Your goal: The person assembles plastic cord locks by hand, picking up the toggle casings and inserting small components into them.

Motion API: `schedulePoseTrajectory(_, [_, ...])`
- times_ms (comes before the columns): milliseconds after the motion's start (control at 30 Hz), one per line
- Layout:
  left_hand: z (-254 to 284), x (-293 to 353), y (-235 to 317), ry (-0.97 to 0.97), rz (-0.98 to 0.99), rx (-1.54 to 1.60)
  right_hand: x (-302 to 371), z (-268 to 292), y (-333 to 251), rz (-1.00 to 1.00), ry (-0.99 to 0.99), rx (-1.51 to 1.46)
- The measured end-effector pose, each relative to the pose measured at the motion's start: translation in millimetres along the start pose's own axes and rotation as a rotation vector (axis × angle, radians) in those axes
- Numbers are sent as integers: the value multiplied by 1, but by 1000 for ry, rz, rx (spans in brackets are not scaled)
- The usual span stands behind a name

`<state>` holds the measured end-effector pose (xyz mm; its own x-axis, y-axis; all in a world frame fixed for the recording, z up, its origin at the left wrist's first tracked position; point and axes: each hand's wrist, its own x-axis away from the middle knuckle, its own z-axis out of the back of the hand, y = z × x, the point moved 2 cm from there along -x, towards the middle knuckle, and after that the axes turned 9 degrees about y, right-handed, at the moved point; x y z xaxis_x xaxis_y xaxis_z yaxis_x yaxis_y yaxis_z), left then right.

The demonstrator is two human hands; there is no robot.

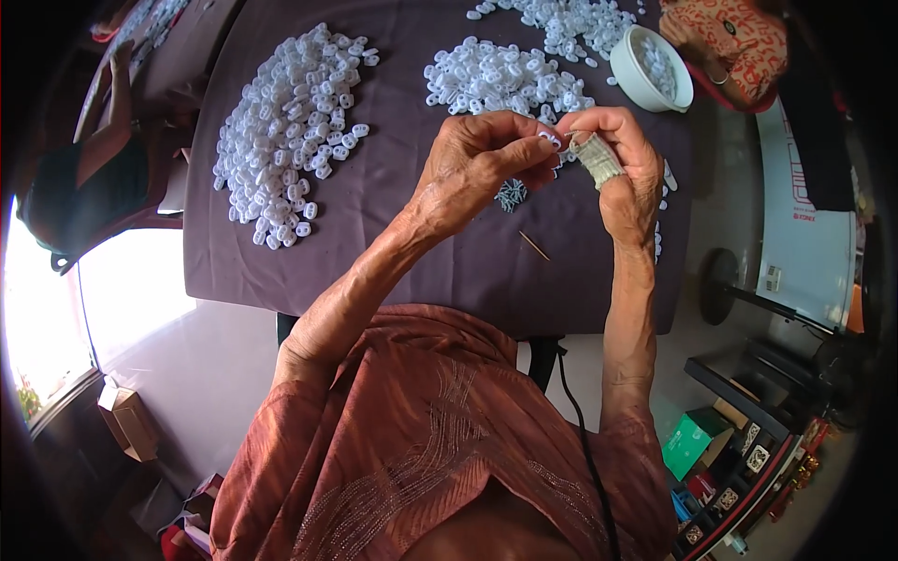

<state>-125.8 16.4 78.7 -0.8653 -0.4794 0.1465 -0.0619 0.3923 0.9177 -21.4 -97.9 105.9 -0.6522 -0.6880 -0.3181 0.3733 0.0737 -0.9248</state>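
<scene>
Above the near middle of the table, my two hands meet fingertip to fingertip. My left hand point(475, 168) is closed, pinching a small white plastic piece point(552, 140) between thumb and finger. My right hand point(631, 159) is also closed, its fingertips against that piece; something thin seems to be in its pinch, too small to name. A pale knitted finger cover point(599, 161) wraps part of my right hand. Below the hands lies a little heap of grey metal bits point(511, 194), perhaps springs or screws. Nearer me rests a thin wooden stick point(534, 245).
On the dark tablecloth point(402, 234), a large heap of white two-holed pieces point(285, 140) lies left, another heap point(500, 77) beyond my hands. A white bowl point(652, 70) of pieces stands far right. Other people sit at the far right and left. A shelf point(739, 467) stands lower right.
</scene>
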Motion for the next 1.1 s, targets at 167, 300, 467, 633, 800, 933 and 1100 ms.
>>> schedulePoseTrajectory(167, [0,2,3,-14,-7,-119,0,1,-3,-7,-29,20])
schedulePoseTrajectory(300, [1,2,6,-31,-16,-189,0,1,-4,0,-52,123])
schedulePoseTrajectory(467, [2,2,8,-55,-24,-259,1,2,-4,7,-61,132])
schedulePoseTrajectory(633, [3,2,8,-69,-35,-312,2,1,-5,16,-83,157])
schedulePoseTrajectory(800, [4,0,7,-70,-122,-318,0,0,-7,16,-115,197])
schedulePoseTrajectory(933, [4,-3,9,-97,-158,-375,-1,2,-7,33,-144,210])
schedulePoseTrajectory(1100, [8,-6,7,-117,-148,-368,-3,1,-6,64,-170,268])
